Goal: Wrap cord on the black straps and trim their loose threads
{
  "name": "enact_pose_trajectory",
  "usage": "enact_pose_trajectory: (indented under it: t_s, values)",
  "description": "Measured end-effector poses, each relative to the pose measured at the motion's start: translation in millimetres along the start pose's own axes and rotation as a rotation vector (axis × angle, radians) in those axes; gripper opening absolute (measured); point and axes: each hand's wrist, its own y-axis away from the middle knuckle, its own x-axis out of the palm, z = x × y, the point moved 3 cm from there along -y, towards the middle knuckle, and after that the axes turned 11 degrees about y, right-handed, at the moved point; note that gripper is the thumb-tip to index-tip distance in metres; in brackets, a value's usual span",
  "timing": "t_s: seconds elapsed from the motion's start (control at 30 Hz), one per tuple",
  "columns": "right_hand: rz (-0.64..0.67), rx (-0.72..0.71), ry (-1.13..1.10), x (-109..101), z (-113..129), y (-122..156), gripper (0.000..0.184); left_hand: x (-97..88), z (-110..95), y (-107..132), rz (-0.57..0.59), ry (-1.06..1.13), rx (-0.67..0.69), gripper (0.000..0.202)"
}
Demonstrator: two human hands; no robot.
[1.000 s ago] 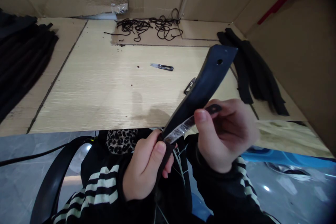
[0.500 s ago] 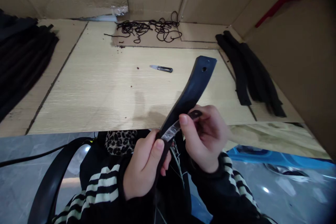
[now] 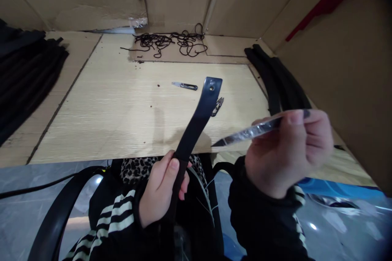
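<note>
My left hand [image 3: 162, 185] is closed around a dark strip, at the place where a black fabric sleeve [image 3: 177, 183] meets its smooth, bare part. The smooth blue-black strip [image 3: 199, 114] points up over the table and has a small hole close to its squared end. In my right hand [image 3: 294, 151], pinched between thumb and fingers, is a thin flat tool [image 3: 248, 132] wrapped in shiny clear tape. Its dark pointed tip faces left, apart from the strip. A pair of thread snips [image 3: 185, 86] lies beyond the strip, and a second pair [image 3: 217, 107] shows at its right edge.
Tangled dark cord [image 3: 171, 43] lies along the back by the cardboard wall [image 3: 177, 0]. Black fabric strips [image 3: 27, 73] are piled at the left of the table [image 3: 107, 102]. Several more dark strips [image 3: 278, 77] lie at the right, partly behind my right hand.
My right hand has moved right and up with the flat tool, whose tip has come away from the sleeve opening. The strip has swung a little left, uncovering the second snips.
</note>
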Motion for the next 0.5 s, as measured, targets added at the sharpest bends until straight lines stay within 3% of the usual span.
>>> enact_pose_trajectory:
  t_s: [0.1, 0.27, 0.5]
  values:
    - [0.013, 0.013, -0.029, -2, 6, 7, 0.012, -0.5, 1, -1, -0.021, 0.061, -0.037, 0.044]
    - [-0.029, -0.041, -0.006, -4, 22, 43, 0.008, 5.8, 0, -2, 0.032, 0.162, -0.046, 0.063]
    - [0.311, -0.205, 0.19, -13, 23, 63, 0.009, 7.4, -2, -2, 0.015, 0.142, -0.089, 0.062]
